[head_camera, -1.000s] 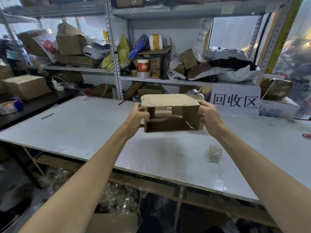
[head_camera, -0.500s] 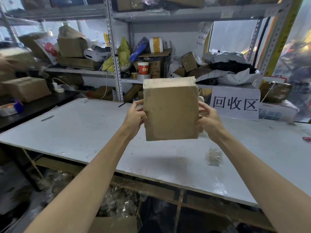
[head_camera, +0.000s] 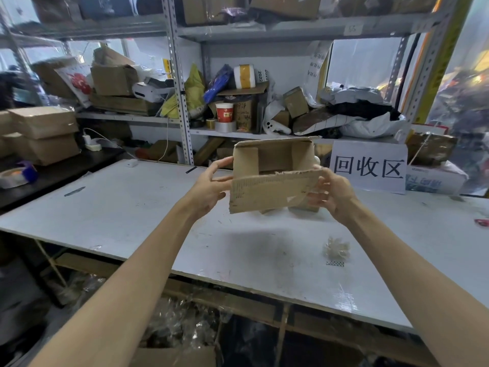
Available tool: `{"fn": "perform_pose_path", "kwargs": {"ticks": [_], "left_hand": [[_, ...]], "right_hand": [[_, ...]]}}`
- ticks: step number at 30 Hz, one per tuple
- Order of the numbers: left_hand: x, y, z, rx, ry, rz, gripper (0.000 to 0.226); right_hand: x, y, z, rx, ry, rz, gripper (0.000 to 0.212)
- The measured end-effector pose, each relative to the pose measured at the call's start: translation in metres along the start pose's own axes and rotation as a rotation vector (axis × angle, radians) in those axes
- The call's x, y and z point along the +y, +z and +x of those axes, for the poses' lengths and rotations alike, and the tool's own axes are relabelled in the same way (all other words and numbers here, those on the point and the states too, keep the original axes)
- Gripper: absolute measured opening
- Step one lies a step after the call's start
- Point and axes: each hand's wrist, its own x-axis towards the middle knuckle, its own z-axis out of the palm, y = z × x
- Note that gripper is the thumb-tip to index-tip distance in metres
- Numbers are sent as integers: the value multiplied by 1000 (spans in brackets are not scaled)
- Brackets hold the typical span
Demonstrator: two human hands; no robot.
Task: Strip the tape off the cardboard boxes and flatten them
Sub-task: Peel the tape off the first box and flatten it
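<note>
Well, in the head view several things are hard to read. The cardboard box [head_camera: 272,160] is held in the air at the centre of the frame, above the white table [head_camera: 132,207], with its open side turned to the camera. Its front flap [head_camera: 267,192] hangs down and covers the lower part of the box and the tips of the left fingers. The left hand [head_camera: 210,186] grips the left side of the box: the thumb lies at the wall and the other fingers go behind the flap. The right hand [head_camera: 334,193] has its fingers curled round the right edge of the flap and holds it. These fingers are blurred, and a shiny transparent strip [head_camera: 299,198] lies on the flap there. It may be tape, but I cannot tell surely. A white object [head_camera: 317,161] peeks out behind the right wall of the box, and what it is I cannot tell.

Inside the box only bare cardboard walls show. On the shelf in the upper middle stands a red paper cup [head_camera: 224,112], and its content is not visible. Closed boxes [head_camera: 42,128] are stacked at the left edge. A crumpled clear wad [head_camera: 336,249] lies on the table at the lower right. At the bottom edge a carton [head_camera: 174,357] under the table is cut off by the frame.
</note>
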Motion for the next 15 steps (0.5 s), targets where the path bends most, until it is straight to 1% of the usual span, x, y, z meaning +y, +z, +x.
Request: {"fn": "perform_pose_path", "kwargs": {"ticks": [2,3,5,7,8,9,10,11,12,13,14,15], "left_hand": [[1,-2,-1,-66,-30,20,71],[2,-2,-2,-70,-35,27,72],[3,-1,0,-59,-39,45,66],[3,7,2,-38,-66,78,59],[3,13,3,-8,-79,127,63],[0,20,4,48,-77,202,68],[-2,27,5,130,-51,282,72],[-5,33,6,224,-1,341,72],[-7,37,8,306,51,375,70],[-8,39,9,362,93,395,68],[-9,40,10,389,118,417,66],[-7,39,10,388,125,434,64]], "right_hand": [[-3,-6,2,-62,60,-49,9],[-5,-8,3,-79,70,-84,8],[-8,-7,4,-105,61,-125,18],[-9,-3,2,-129,46,-156,11],[-9,0,2,-137,41,-190,8],[-9,4,2,-134,26,-241,15],[-7,8,2,-113,8,-290,30],[-5,14,2,-48,-12,-345,46],[-2,19,2,60,-39,-409,57],[-1,23,1,174,-83,-480,59],[-1,27,0,249,-127,-539,53],[-2,29,1,263,-146,-545,45]]}}
